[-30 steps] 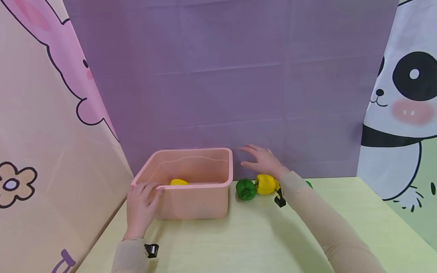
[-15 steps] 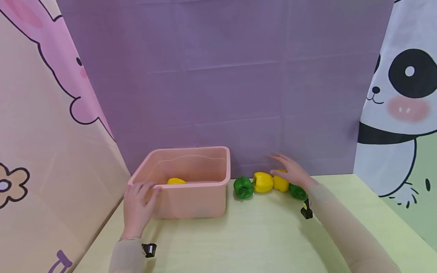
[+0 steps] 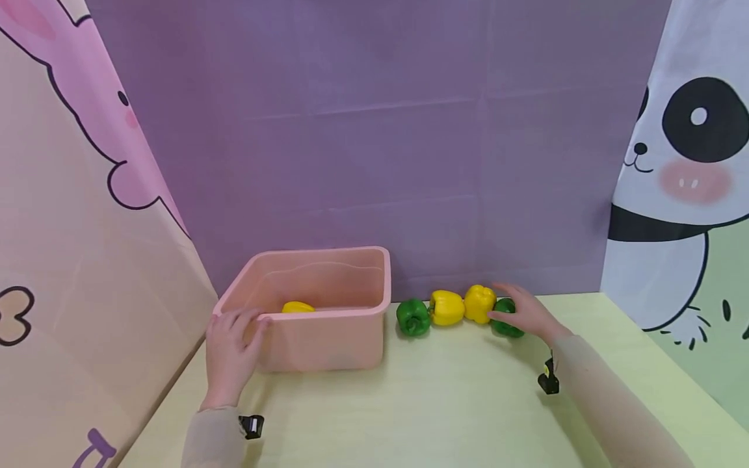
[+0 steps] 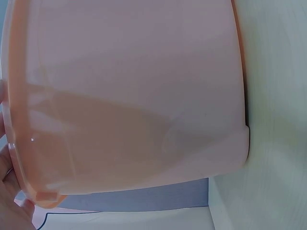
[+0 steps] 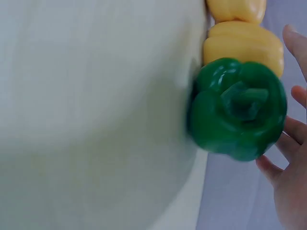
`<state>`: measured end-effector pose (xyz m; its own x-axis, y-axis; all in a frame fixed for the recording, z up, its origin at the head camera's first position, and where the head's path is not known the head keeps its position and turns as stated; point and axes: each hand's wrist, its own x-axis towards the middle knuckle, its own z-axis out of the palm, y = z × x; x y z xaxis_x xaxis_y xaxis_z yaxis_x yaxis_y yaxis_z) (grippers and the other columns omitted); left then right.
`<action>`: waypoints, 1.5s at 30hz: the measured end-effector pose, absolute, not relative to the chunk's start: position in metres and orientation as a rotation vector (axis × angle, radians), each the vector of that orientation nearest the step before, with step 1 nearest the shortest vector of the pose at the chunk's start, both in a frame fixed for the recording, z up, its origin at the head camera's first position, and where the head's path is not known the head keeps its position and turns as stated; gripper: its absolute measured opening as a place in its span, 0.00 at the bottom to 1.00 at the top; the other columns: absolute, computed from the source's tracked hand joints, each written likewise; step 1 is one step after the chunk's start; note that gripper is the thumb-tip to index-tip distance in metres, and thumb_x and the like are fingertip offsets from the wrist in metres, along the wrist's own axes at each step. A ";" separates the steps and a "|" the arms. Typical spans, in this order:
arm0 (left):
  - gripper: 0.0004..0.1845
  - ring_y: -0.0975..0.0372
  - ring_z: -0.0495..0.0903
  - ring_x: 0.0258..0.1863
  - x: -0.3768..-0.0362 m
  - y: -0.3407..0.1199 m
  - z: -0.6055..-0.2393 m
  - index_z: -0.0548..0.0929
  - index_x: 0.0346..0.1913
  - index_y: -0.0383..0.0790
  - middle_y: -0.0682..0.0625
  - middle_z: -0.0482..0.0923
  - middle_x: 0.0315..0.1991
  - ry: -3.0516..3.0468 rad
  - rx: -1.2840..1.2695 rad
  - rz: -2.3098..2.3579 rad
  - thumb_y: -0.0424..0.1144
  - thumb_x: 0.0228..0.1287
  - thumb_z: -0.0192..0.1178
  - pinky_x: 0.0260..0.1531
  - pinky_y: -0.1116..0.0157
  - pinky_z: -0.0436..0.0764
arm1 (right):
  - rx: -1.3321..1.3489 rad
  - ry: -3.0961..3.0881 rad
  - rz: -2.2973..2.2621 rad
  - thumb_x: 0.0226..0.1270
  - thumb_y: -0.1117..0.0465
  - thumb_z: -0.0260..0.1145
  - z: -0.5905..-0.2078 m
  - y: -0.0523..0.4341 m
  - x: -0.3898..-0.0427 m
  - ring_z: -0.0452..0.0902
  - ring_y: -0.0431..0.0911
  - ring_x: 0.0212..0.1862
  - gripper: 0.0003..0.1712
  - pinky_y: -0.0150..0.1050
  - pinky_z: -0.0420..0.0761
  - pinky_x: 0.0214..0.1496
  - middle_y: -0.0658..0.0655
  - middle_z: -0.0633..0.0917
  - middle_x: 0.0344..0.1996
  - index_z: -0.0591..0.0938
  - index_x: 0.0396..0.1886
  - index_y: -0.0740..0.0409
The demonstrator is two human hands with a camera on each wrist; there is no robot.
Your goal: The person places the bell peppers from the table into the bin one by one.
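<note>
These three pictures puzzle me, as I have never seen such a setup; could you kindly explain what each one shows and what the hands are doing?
No machine here: a person works with bare hands, wearing one camera on the head and one on each wrist. The head view shows a pale green table with a pink tub holding a yellow pepper. Beside the tub lie four more peppers in a row: green, yellow, yellow, green. The left hand holds the tub's corner; its wrist view shows only the tub wall. The right hand reaches the last green pepper, fingers spread around it, no firm grip visible.
</note>
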<state>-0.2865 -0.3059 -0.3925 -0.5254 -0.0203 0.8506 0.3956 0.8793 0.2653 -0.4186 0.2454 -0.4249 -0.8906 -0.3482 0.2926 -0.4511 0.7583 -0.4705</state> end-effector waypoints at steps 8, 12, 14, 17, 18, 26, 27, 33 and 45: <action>0.10 0.46 0.74 0.47 -0.286 -0.306 -0.391 0.83 0.42 0.37 0.41 0.79 0.39 -2.081 -0.262 -0.552 0.37 0.58 0.67 0.64 0.38 0.52 | 0.637 -2.756 0.801 0.64 0.53 0.68 -0.435 0.256 -0.412 0.75 0.59 0.50 0.32 0.58 0.74 0.51 0.69 0.76 0.56 0.72 0.62 0.66; 0.11 0.45 0.74 0.47 -0.285 -0.306 -0.391 0.83 0.42 0.37 0.41 0.80 0.40 -2.083 -0.263 -0.559 0.38 0.59 0.67 0.65 0.38 0.52 | 0.654 -2.748 0.770 0.64 0.59 0.63 -0.433 0.259 -0.408 0.74 0.56 0.46 0.26 0.55 0.74 0.47 0.67 0.77 0.54 0.74 0.61 0.64; 0.11 0.45 0.74 0.47 -0.285 -0.305 -0.391 0.83 0.43 0.37 0.41 0.80 0.40 -2.083 -0.264 -0.561 0.38 0.59 0.67 0.65 0.39 0.52 | 0.665 -2.747 0.749 0.63 0.60 0.62 -0.432 0.260 -0.405 0.74 0.57 0.47 0.27 0.55 0.73 0.48 0.68 0.76 0.56 0.74 0.61 0.64; 0.11 0.45 0.74 0.47 -0.286 -0.305 -0.390 0.83 0.43 0.37 0.41 0.80 0.40 -2.084 -0.261 -0.557 0.38 0.59 0.67 0.65 0.39 0.52 | 0.684 -2.745 0.705 0.62 0.59 0.63 -0.432 0.261 -0.402 0.73 0.62 0.50 0.29 0.59 0.73 0.50 0.72 0.73 0.58 0.73 0.62 0.66; 0.11 0.45 0.74 0.47 -0.286 -0.305 -0.390 0.83 0.43 0.37 0.41 0.79 0.40 -2.084 -0.262 -0.556 0.38 0.59 0.67 0.65 0.39 0.52 | 0.689 -2.746 0.695 0.62 0.59 0.63 -0.432 0.262 -0.401 0.72 0.64 0.51 0.30 0.61 0.73 0.51 0.73 0.73 0.58 0.73 0.62 0.66; 0.11 0.45 0.74 0.47 -0.286 -0.305 -0.389 0.83 0.42 0.37 0.41 0.80 0.40 -2.087 -0.262 -0.555 0.39 0.59 0.67 0.64 0.39 0.52 | 0.650 -2.781 0.693 0.62 0.54 0.68 -0.437 0.262 -0.392 0.73 0.64 0.50 0.35 0.62 0.74 0.51 0.76 0.70 0.57 0.70 0.66 0.65; 0.11 0.45 0.74 0.47 -0.285 -0.305 -0.390 0.83 0.42 0.37 0.41 0.80 0.39 -2.086 -0.261 -0.555 0.38 0.59 0.67 0.64 0.39 0.53 | 0.645 -2.787 0.701 0.62 0.52 0.68 -0.438 0.262 -0.391 0.73 0.64 0.49 0.37 0.62 0.74 0.51 0.76 0.69 0.56 0.70 0.66 0.65; 0.11 0.45 0.74 0.47 -0.285 -0.305 -0.391 0.83 0.42 0.37 0.41 0.80 0.40 -2.090 -0.256 -0.561 0.38 0.58 0.68 0.64 0.39 0.53 | 0.566 -2.828 0.732 0.59 0.43 0.70 -0.438 0.255 -0.383 0.74 0.61 0.46 0.40 0.60 0.75 0.49 0.74 0.69 0.53 0.72 0.65 0.62; 0.11 0.45 0.74 0.47 -0.285 -0.305 -0.390 0.83 0.42 0.37 0.40 0.80 0.39 -2.079 -0.265 -0.565 0.38 0.59 0.67 0.64 0.38 0.52 | 0.436 -2.869 0.720 0.55 0.36 0.70 -0.434 0.236 -0.365 0.73 0.53 0.37 0.41 0.50 0.76 0.39 0.67 0.68 0.44 0.73 0.58 0.59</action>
